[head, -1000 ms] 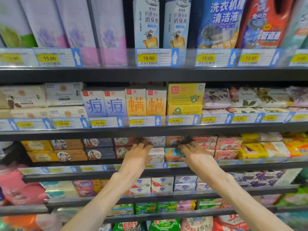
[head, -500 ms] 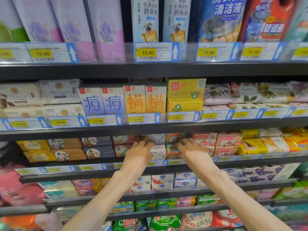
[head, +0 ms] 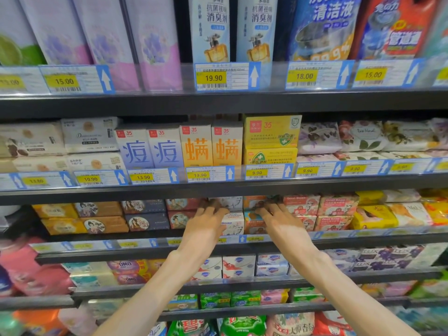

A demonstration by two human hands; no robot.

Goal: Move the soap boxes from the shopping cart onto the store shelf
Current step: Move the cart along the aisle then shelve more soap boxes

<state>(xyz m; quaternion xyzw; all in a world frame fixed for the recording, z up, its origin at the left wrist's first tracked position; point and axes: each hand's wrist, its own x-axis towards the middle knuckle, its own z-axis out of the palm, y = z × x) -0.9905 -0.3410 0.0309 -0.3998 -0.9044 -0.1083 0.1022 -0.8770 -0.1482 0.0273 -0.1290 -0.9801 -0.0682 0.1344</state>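
Observation:
Both my arms reach into the third shelf (head: 242,246) from the top. My left hand (head: 208,221) lies with its fingers stretched against the left side of a stack of white soap boxes (head: 234,225). My right hand (head: 278,221) touches the right side of the orange and blue goat soap boxes (head: 252,223) with stretched fingers. The two stacks stand side by side between my hands. My fingertips are partly hidden in the shadow under the shelf above. The shopping cart is out of view.
Pink goat soap boxes (head: 334,212) stand right of my right hand, and dark and red boxes with portraits (head: 179,212) left of my left hand. The shelf above (head: 218,187) carries upright blue and orange boxes. Lower shelves hold more soap packs.
Both hands have pushed slightly deeper into the shelf against the two stacks. The boxes between them sit a little further back.

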